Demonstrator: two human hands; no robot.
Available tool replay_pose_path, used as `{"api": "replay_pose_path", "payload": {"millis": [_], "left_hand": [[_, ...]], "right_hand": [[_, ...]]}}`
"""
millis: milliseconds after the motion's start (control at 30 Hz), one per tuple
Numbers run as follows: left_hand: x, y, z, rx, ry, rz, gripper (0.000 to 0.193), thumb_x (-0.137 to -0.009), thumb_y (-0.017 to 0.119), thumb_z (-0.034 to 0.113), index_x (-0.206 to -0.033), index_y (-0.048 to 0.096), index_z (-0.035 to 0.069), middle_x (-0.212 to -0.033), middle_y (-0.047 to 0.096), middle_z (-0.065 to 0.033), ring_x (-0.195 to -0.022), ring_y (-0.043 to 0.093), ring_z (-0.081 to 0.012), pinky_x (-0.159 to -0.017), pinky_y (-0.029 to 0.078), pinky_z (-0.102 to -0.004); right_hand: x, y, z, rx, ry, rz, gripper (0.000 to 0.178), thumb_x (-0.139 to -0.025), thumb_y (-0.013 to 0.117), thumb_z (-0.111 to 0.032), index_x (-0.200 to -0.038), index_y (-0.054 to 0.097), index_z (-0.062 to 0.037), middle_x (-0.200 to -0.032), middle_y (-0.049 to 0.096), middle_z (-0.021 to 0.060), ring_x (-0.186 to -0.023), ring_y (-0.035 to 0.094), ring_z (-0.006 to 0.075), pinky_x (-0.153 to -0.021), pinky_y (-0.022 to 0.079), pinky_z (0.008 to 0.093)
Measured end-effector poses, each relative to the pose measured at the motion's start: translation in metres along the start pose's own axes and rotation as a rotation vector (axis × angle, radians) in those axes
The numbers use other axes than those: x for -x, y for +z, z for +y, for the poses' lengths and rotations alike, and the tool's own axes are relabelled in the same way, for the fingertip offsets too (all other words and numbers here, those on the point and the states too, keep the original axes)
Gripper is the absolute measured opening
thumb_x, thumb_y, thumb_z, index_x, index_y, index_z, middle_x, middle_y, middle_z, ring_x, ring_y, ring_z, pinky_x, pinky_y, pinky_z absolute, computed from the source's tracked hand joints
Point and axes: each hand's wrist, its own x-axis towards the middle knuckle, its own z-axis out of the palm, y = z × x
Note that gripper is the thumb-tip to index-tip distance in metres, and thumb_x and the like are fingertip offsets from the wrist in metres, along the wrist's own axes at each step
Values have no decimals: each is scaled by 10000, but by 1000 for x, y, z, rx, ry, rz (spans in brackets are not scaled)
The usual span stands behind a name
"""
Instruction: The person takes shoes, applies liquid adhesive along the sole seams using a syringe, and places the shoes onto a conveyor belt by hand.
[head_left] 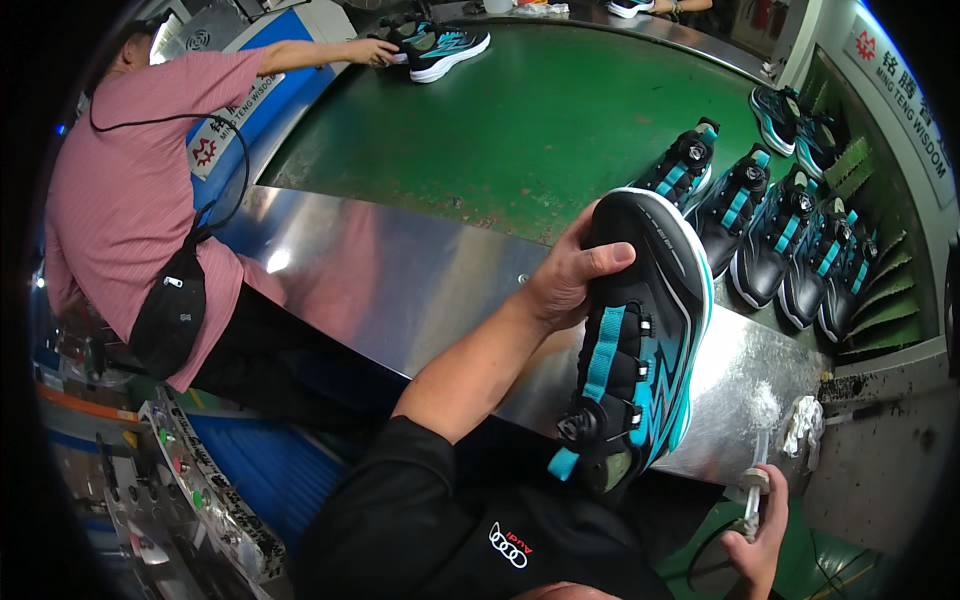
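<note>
A co-worker (pixel 150 210) reached to shoes (pixel 445 55) at the green belt's (pixel 420 140) far left corner. The left hand's (pixel 568 278) grip pinched a black shoe (pixel 655 265) by its toe above the desk's (pixel 340 262) near edge. The right hand's (pixel 765 528) grip pinched a slim tool (pixel 753 505) by the desk's right end.

1 black shoe (pixel 648 330) with a teal strap (pixel 604 352), a black dial (pixel 579 426) and a white-and-teal sole edge (pixel 708 310) is held above the metal desk (pixel 400 280), toe pointing away and heel loop (pixel 563 463) nearest, while 1 slim pale tool (pixel 753 505) with a round collar (pixel 755 480) points at the desk.
</note>
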Motion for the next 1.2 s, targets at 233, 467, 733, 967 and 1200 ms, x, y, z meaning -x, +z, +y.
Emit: {"api": "replay_pose_path", "payload": {"millis": [233,467,733,967,1200], "left_hand": [[6,-7,-6,18,-58,-79,573,-704,716,108,-1209,444,91,-1076,565,-60,-989,568,-186,-893,462,-337],[27,-4,6,-220,54,-115,655,-614,772,149,-1177,446,69,-1037,550,-37,-1002,522,-141,-889,414,-301],[34,-8,-2,-275,141,-281,698,-593,805,180,-1162,415,69,-1038,572,-162,-992,558,-257,-850,447,-373],[41,2,7,-278,156,-334,690,-573,808,112,-1149,431,62,-1043,583,-179,-1009,565,-276,-854,450,-397],[41,5,9,-231,144,-341,694,-551,804,69,-1140,438,56,-1061,583,-192,-1033,562,-294,-889,439,-415]], "right_hand": [[-22,9,-27,-609,-55,149,1025,-531,684,-742,-1201,355,-41,-885,482,74,-728,422,136,-612,301,247],[-72,27,-96,-1156,-481,-235,943,-561,604,-792,-1140,461,-62,-796,586,170,-764,482,238,-691,362,340],[-83,34,-131,-1285,-465,-402,938,-569,667,-742,-1158,493,-32,-903,594,169,-841,510,246,-787,337,363],[-87,39,-127,-1266,-491,-469,957,-556,699,-717,-1170,475,-18,-977,543,168,-877,542,259,-836,383,347],[-79,35,-143,-1194,-290,-371,826,-608,674,-704,-1103,532,-58,-875,608,185,-834,534,238,-715,361,342]]}}
